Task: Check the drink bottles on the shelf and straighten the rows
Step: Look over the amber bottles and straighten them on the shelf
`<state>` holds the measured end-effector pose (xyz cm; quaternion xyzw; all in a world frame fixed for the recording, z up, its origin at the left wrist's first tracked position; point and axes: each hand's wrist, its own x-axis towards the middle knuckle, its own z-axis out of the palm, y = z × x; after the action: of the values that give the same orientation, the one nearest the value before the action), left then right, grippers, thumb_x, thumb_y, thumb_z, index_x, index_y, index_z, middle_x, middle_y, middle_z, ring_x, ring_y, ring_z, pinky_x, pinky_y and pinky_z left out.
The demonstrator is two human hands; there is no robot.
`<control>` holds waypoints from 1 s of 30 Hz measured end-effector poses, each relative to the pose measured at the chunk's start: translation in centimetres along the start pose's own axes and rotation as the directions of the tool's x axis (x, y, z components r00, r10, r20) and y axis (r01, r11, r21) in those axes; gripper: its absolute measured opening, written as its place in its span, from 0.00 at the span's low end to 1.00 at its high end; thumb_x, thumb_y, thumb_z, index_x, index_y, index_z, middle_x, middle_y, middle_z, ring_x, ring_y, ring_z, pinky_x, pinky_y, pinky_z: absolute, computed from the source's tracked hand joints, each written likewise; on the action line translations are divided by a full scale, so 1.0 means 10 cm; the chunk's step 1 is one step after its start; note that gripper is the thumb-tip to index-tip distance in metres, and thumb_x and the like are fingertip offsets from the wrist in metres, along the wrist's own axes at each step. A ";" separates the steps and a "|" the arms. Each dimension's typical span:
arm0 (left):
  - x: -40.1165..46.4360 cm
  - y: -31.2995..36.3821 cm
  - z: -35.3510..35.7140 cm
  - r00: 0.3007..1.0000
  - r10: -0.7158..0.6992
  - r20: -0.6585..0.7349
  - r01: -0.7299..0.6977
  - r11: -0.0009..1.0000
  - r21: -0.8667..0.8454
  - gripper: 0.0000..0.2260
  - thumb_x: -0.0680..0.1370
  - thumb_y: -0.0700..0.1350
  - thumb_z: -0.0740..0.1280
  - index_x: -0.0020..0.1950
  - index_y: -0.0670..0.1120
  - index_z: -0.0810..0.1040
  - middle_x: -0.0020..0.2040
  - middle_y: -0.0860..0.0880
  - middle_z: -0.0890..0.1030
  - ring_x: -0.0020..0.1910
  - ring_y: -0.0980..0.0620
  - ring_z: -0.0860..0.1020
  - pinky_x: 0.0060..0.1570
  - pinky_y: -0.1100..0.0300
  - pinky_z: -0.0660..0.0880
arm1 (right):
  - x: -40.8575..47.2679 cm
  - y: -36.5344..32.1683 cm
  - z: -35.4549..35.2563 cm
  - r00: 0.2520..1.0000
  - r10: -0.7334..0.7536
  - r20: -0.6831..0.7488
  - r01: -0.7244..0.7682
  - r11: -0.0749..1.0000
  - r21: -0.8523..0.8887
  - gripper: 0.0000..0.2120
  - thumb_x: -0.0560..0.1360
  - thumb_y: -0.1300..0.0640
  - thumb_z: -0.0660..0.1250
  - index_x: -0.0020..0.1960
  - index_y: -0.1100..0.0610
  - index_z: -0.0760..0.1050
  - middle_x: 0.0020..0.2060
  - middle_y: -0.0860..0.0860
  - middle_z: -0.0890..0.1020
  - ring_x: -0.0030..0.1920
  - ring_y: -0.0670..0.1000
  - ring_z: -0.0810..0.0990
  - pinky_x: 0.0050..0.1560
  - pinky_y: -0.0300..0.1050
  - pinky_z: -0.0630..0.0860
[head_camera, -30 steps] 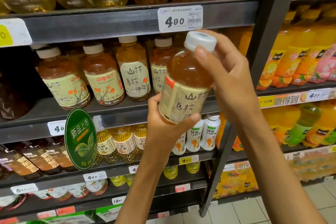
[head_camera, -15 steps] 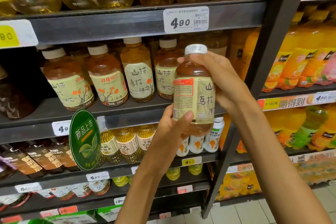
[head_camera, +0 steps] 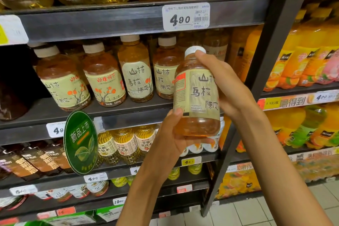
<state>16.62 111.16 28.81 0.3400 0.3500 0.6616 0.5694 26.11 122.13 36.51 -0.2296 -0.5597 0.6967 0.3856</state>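
I hold an amber drink bottle [head_camera: 197, 95] with a white cap and a pale green label upright in front of the dark shelf [head_camera: 128, 110]. My left hand [head_camera: 172, 137] cups its base from below, thumb on the label's lower edge. My right hand [head_camera: 225, 86] grips its neck and right side from behind. A row of like bottles [head_camera: 102, 77] stands on the shelf to the left, labels turned different ways. The spot on the shelf right behind the held bottle is hidden.
A price tag reading 4.90 [head_camera: 186, 16] hangs on the shelf above. A green oval sign [head_camera: 80, 142] sticks out below the row. A dark upright post [head_camera: 264, 71] bounds the bay; orange juice bottles [head_camera: 300, 60] fill the neighbouring bay. Yellow bottles [head_camera: 121, 145] stand lower down.
The bottle went from tilted to upright and sank a little. It has turned in my hands so that more of the label's front faces me.
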 end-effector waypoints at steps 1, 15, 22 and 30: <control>0.00 0.00 0.00 1.000 -0.013 0.004 0.013 1.000 0.004 0.34 0.66 0.57 0.67 0.68 0.42 0.70 0.57 0.39 0.82 0.53 0.39 0.82 0.42 0.49 0.81 | -0.02 -0.01 0.00 1.000 -0.010 0.002 0.010 1.000 0.000 0.10 0.77 0.49 0.67 0.52 0.54 0.77 0.41 0.51 0.85 0.44 0.50 0.85 0.43 0.42 0.81; 0.08 0.15 0.00 0.928 0.369 0.057 -0.353 0.818 0.455 0.32 0.64 0.35 0.78 0.64 0.50 0.72 0.57 0.51 0.82 0.57 0.53 0.80 0.50 0.65 0.77 | -0.29 -0.06 -0.03 0.795 -0.449 0.407 0.548 0.819 -0.168 0.30 0.71 0.58 0.70 0.69 0.59 0.62 0.68 0.60 0.72 0.67 0.54 0.73 0.63 0.48 0.73; 0.04 0.23 -0.02 0.920 0.377 0.105 -0.385 0.824 0.416 0.34 0.63 0.37 0.78 0.66 0.51 0.71 0.60 0.51 0.80 0.61 0.52 0.78 0.53 0.63 0.77 | -0.34 -0.12 0.00 0.783 -0.442 0.438 0.565 0.800 -0.202 0.26 0.71 0.48 0.71 0.65 0.58 0.70 0.61 0.51 0.78 0.65 0.54 0.75 0.62 0.48 0.73; 0.06 0.11 0.04 0.978 0.204 0.046 -0.209 0.936 0.282 0.51 0.53 0.60 0.81 0.70 0.43 0.66 0.57 0.47 0.83 0.57 0.49 0.81 0.49 0.60 0.79 | -0.29 -0.16 -0.07 0.873 -0.374 0.314 0.448 0.869 -0.211 0.21 0.74 0.52 0.66 0.65 0.57 0.72 0.58 0.53 0.81 0.60 0.52 0.80 0.57 0.46 0.77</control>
<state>16.32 111.71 29.97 0.4588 0.3994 0.6574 0.4447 28.79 120.39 37.52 -0.0614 -0.7339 0.5364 0.4123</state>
